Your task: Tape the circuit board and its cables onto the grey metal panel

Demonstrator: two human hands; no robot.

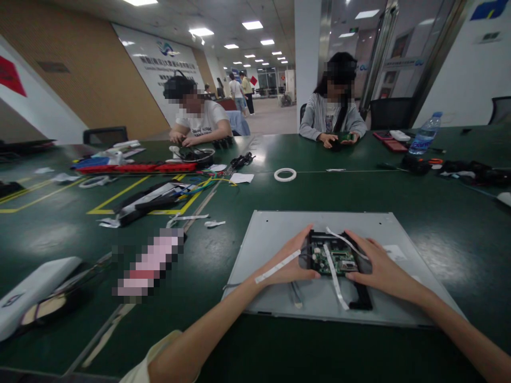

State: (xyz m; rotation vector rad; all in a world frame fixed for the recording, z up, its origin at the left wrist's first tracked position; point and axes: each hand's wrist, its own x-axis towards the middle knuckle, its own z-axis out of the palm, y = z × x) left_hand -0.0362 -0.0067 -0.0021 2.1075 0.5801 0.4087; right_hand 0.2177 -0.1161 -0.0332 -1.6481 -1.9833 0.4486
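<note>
A green circuit board (319, 260) in a black frame (362, 297) lies between my hands, over a flat grey panel (267, 239). My left hand (289, 261) grips its left side, thumb at the near edge and fingers at the far edge. On the right side, my right hand (379, 268) holds it the same way. One white strip (334, 276) hangs across the board toward me, and another lies over its far right corner. A third white strip (277, 267) crosses my left wrist. Cables show by my left hand; what lies under the board is hidden.
A roll of white tape (285, 174) lies beyond the panel. To the left are a blurred-out phone (149, 263), a white device (34, 290) and black parts with wires (154, 199). Two people sit across the green table, near a water bottle (426, 134) and red strips (139, 168).
</note>
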